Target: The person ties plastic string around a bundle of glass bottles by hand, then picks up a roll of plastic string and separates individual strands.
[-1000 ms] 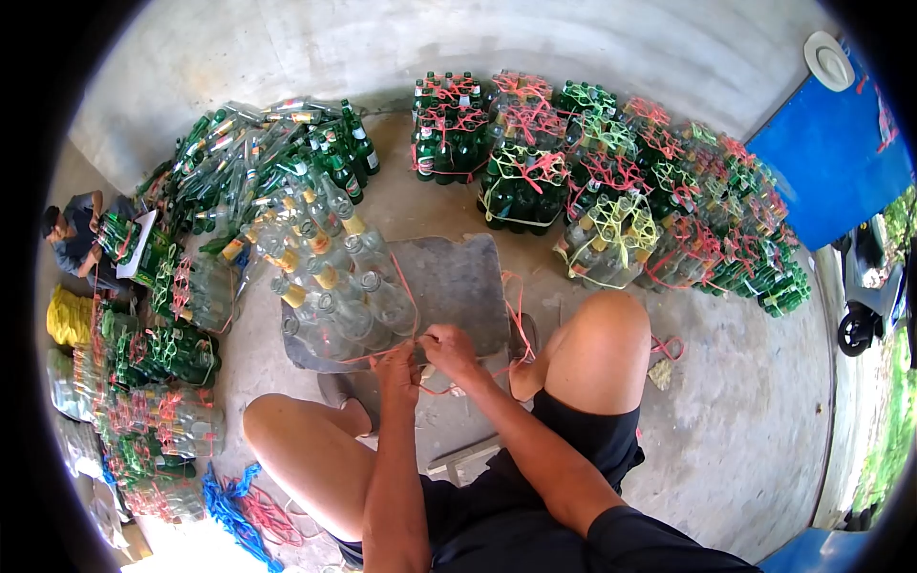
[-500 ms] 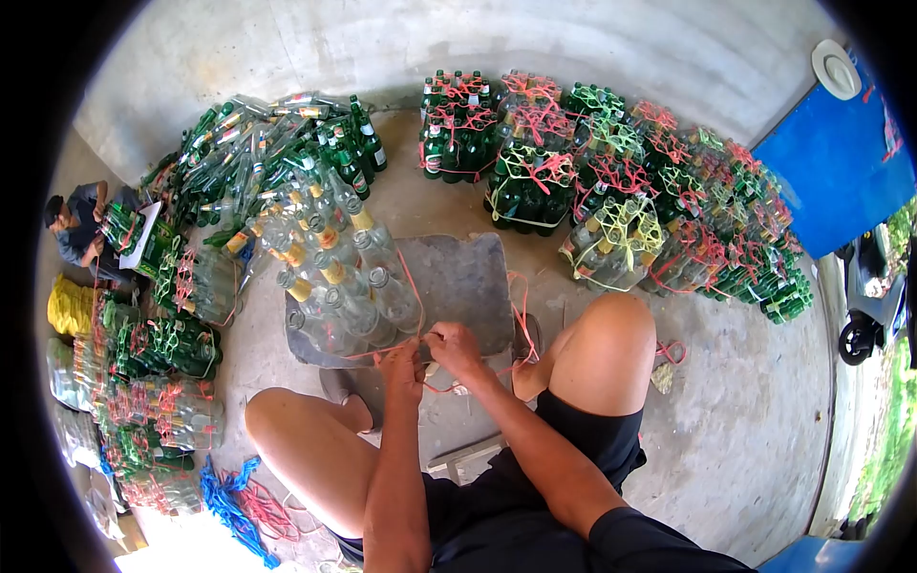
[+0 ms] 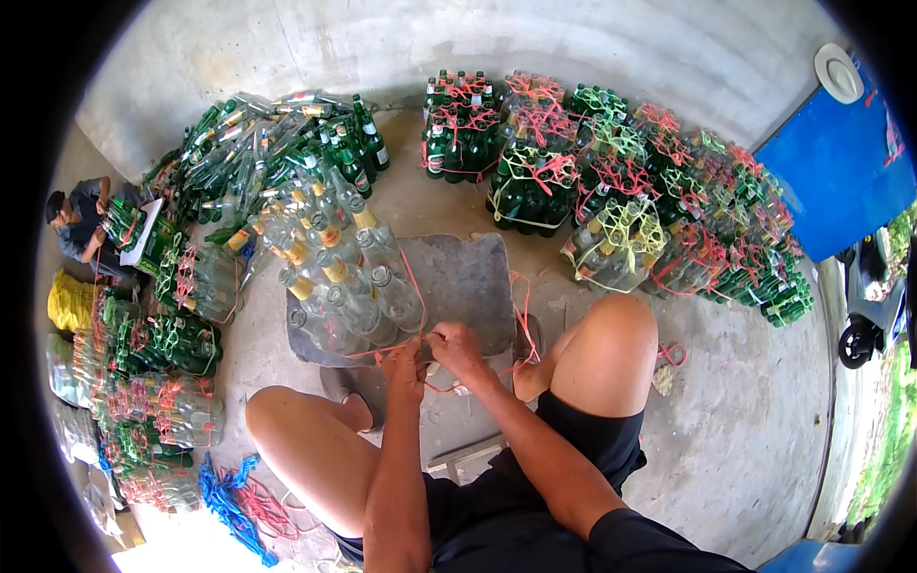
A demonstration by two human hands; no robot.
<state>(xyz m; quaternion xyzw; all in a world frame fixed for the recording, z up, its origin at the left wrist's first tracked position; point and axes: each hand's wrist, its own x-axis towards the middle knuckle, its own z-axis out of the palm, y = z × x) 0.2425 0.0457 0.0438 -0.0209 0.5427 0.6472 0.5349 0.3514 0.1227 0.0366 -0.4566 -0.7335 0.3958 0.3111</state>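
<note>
Clear glass bottles with yellow labels stand close together on a dark grey board. A red cord runs around the near side of the group. At the bottles' near right corner, my left hand is closed on the cord. Just right of it and almost touching, my right hand pinches the same cord. Loose cord loops from my hands towards the right foot. The fingertips partly hide the point where the strands meet.
Tied bundles of green bottles stand along the back and right. Loose bottles lie heaped at the back left, near a seated person. More bundles line the left. Blue cord lies on the floor.
The view has shifted slightly, so the surroundings appear a little further right. My hands keep their closed grip on the cord at the same corner.
</note>
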